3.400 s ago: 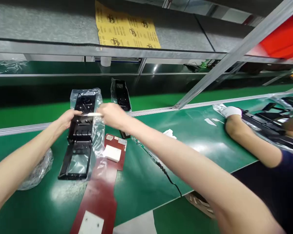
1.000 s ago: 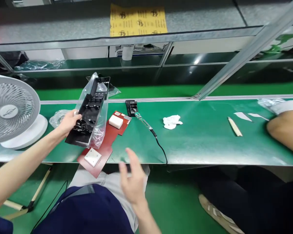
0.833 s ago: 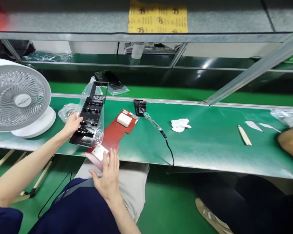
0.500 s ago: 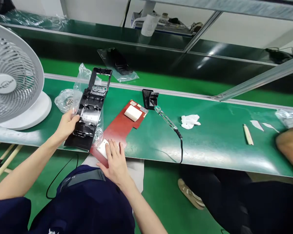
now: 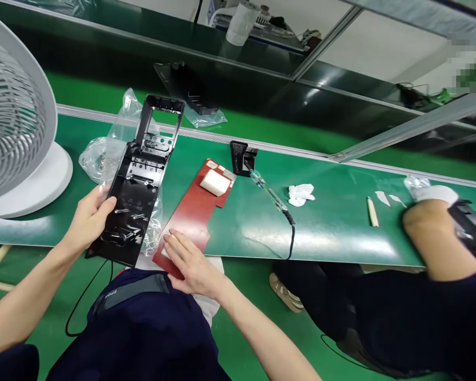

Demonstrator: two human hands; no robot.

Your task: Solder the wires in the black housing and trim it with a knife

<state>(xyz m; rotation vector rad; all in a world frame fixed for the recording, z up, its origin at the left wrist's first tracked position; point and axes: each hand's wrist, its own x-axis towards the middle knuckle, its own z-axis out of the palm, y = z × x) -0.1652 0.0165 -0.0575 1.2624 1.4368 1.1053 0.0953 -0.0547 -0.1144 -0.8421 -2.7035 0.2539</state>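
My left hand (image 5: 88, 218) grips the left edge of a long black plastic frame (image 5: 140, 174), tilted up off the green bench (image 5: 333, 227), with a clear bag (image 5: 115, 143) hanging behind it. My right hand (image 5: 188, 259) lies fingers down on the near end of a dark red board (image 5: 194, 211), covering a small white pad there. A second white block (image 5: 214, 182) sits at the board's far end.
A white fan (image 5: 11, 132) stands at the left. A corded pen-like tool (image 5: 272, 194), its black holder (image 5: 241, 157), a white rag (image 5: 300, 193) and a thin stick (image 5: 371, 211) lie on the bench. A co-worker's arm (image 5: 432, 238) rests at the right. Another bagged black part (image 5: 190, 90) lies behind the rail.
My right hand dropped from the frame, swung down and landed on the white pad at the red board's near end. My left hand drew the frame nearer; my view tilted down.
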